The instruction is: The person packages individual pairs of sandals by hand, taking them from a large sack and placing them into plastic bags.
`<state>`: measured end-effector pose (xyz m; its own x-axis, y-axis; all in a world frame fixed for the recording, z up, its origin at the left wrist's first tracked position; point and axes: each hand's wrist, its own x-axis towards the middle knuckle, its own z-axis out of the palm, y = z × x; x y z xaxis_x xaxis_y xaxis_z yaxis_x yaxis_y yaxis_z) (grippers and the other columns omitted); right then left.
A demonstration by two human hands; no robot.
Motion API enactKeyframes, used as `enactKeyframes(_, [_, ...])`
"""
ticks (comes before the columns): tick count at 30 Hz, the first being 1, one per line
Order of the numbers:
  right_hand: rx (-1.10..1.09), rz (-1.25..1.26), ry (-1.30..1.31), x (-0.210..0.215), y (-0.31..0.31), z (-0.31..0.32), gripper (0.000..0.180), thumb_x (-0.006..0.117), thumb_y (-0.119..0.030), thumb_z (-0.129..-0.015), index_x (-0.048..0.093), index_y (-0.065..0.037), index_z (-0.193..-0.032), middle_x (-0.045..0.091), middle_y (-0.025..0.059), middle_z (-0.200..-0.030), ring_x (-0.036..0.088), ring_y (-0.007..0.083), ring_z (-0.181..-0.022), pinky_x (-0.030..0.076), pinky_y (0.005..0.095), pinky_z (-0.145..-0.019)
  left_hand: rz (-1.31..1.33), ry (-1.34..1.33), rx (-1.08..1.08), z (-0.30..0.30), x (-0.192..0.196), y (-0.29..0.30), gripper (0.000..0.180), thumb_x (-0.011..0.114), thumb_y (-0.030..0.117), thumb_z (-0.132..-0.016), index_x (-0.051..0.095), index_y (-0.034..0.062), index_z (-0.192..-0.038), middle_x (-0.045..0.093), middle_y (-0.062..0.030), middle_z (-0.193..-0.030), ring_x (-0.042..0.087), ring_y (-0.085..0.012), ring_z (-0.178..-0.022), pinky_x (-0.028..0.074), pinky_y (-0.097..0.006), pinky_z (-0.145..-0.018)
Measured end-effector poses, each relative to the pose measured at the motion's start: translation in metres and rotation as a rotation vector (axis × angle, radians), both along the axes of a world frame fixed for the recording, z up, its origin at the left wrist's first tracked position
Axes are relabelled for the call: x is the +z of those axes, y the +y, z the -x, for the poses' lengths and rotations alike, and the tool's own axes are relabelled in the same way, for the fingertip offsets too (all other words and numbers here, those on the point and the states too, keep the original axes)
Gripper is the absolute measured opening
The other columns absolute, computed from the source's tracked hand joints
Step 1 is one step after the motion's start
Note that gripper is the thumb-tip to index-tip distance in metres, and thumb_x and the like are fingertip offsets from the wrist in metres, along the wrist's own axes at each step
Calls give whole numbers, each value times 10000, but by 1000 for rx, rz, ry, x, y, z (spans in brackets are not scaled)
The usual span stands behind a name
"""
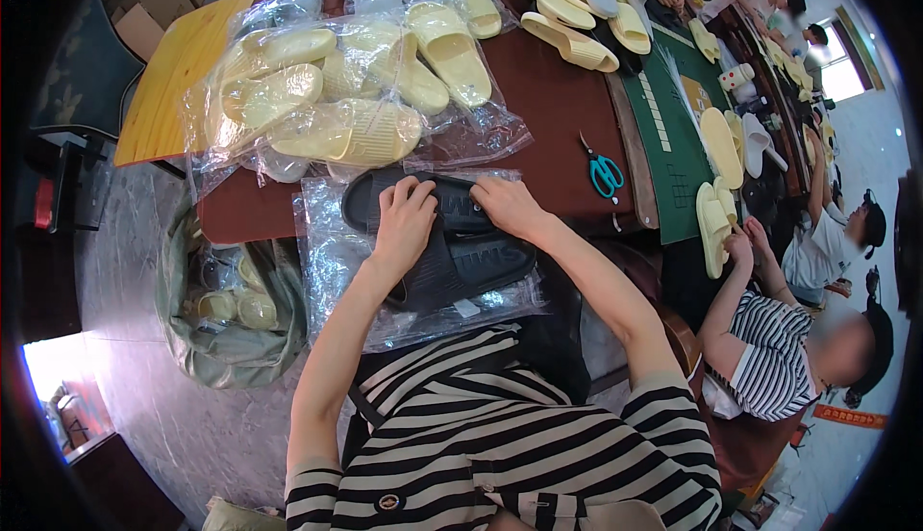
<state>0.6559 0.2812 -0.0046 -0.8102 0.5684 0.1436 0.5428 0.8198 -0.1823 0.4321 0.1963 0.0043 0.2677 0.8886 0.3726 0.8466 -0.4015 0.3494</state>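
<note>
- The left hand [404, 218] lies palm down on the pair of black slippers [444, 242], fingers together and a little curled over the upper slipper's strap; the slipper sits right under the fingers and palm, touching them.
- The right hand [508, 206] rests on the same pair just beside the left, fingers together and pressed flat on the far edge of the upper slipper, fingertips pointing toward the left hand.
- The black slippers are stacked one half over the other, at the near edge of the table [558, 98], lying on a clear plastic bag [332, 262] that spreads under them and hangs over the person's lap.
- To the left, below the table edge, a grey-green sack [226, 339] stands open on the floor with pale yellow slippers inside.
- Just beyond the hands, a heap of bagged pale yellow slippers [336, 98] covers the dark red tabletop.
- To the right of the hands, a pair of teal-handled scissors [605, 173] lies on the table, well apart from the fingers.
- Farther off, loose yellow slippers [577, 26] lie near a green mat [673, 137].
- At the right, another person in a striped shirt [769, 367] holds a yellow slipper at the mat's edge.
</note>
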Motion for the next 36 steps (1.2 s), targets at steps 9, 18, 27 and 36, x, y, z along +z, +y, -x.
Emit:
enactKeyframes(9, [-23, 116, 145, 8, -10, -8, 123, 597, -77, -822, 560, -66, -939, 553, 74, -875, 617, 270, -822, 517, 395, -630, -25, -7, 47, -1, -9, -2, 104, 623, 120, -841, 642, 77, -934, 569, -23, -1204, 463, -252, -1176, 340, -429, -985])
enactKeyframes(18, [-10, 87, 116, 5, -6, -3, 121, 629, -110, -824, 591, -96, -938, 569, 55, -883, 628, 260, -833, 508, 386, -626, -41, -33, 61, -3, -9, 0, 115, 629, 128, -843, 649, 84, -948, 577, -22, -1197, 474, -246, -1156, 340, -426, -982])
enactKeyframes(27, [101, 369, 339, 36, -41, 23, 438, 681, -97, -727, 581, -34, -1149, 536, 141, -1139, 503, 344, -1134, 435, 430, -958, 82, -393, 159, 1, 9, 4, 127, 596, 148, -895, 656, 86, -989, 656, -20, -1081, 539, -250, -1065, 388, -399, -905])
enactKeyframes(36, [-33, 351, 380, 17, -62, 44, 385, 556, 43, -706, 636, -43, -1072, 593, 98, -1105, 527, 333, -1059, 456, 427, -924, -27, -441, -13, 0, 52, -12, 288, 634, 115, -860, 650, 91, -1147, 578, -132, -1244, 522, -337, -1160, 409, -415, -979])
